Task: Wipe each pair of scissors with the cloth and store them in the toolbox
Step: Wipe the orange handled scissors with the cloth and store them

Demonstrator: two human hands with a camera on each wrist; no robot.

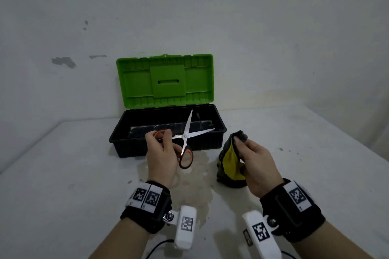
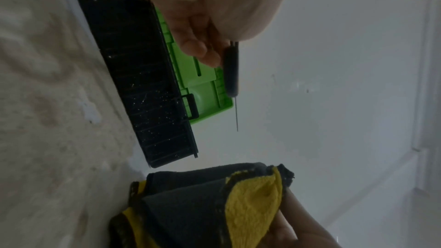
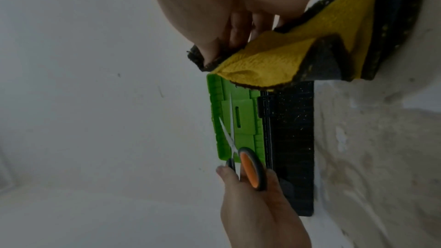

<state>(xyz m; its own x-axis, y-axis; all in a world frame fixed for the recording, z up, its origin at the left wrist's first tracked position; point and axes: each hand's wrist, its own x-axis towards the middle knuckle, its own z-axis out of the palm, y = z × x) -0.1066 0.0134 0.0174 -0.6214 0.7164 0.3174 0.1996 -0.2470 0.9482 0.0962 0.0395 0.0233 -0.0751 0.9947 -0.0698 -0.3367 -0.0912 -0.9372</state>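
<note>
My left hand [image 1: 162, 151] holds a pair of scissors [image 1: 185, 136] by its orange-and-black handles, blades spread wide, just in front of the toolbox [image 1: 126, 134]. The toolbox has a black tray and a green lid [image 1: 166, 80] standing open against the wall. My right hand [image 1: 255, 162] pinches a yellow-and-grey cloth [image 1: 230, 164] to the right of the scissors; its lower end touches the table. The right wrist view shows the scissors [image 3: 251, 167], the left hand [image 3: 257, 205] and the cloth [image 3: 298, 57]. The left wrist view shows the cloth [image 2: 250, 201] and one dark handle [image 2: 231, 71].
A white table [image 1: 73, 185] carries a wet, stained patch [image 1: 195, 191] in front of the toolbox. A white wall [image 1: 189, 17] stands right behind the box. Long dark shapes lie on the toolbox floor, too dim to name.
</note>
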